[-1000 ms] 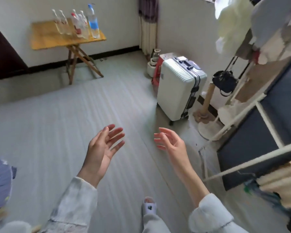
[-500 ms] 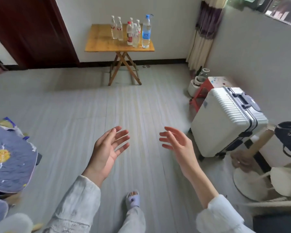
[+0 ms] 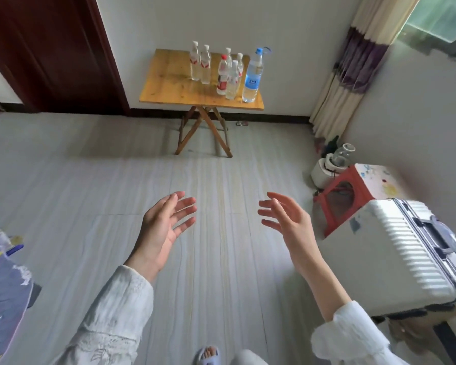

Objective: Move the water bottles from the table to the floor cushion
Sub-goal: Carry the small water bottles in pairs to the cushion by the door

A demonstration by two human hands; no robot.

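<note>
Several clear water bottles stand upright on a small wooden folding table (image 3: 169, 88) against the far wall. The tallest has a blue cap and blue label (image 3: 252, 76); a red-capped one (image 3: 222, 75) stands left of it, and a pair with white caps (image 3: 200, 63) further left. A blue patterned floor cushion (image 3: 3, 285) lies at the left edge, partly cut off. My left hand (image 3: 163, 227) and my right hand (image 3: 287, 219) are raised in front of me, palms facing each other, fingers spread, holding nothing. Both are far short of the table.
A white hard-shell suitcase (image 3: 395, 256) stands at my right, with a red stool (image 3: 340, 198) and a white appliance (image 3: 327, 167) behind it. A dark red door (image 3: 50, 48) is at the back left and a curtain (image 3: 348, 69) at the back right. Grey floor stretches between me and the table.
The view has swung left and moved forward, so the table with bottles is now centred and nearer. My hands stay raised and empty in the same pose.
</note>
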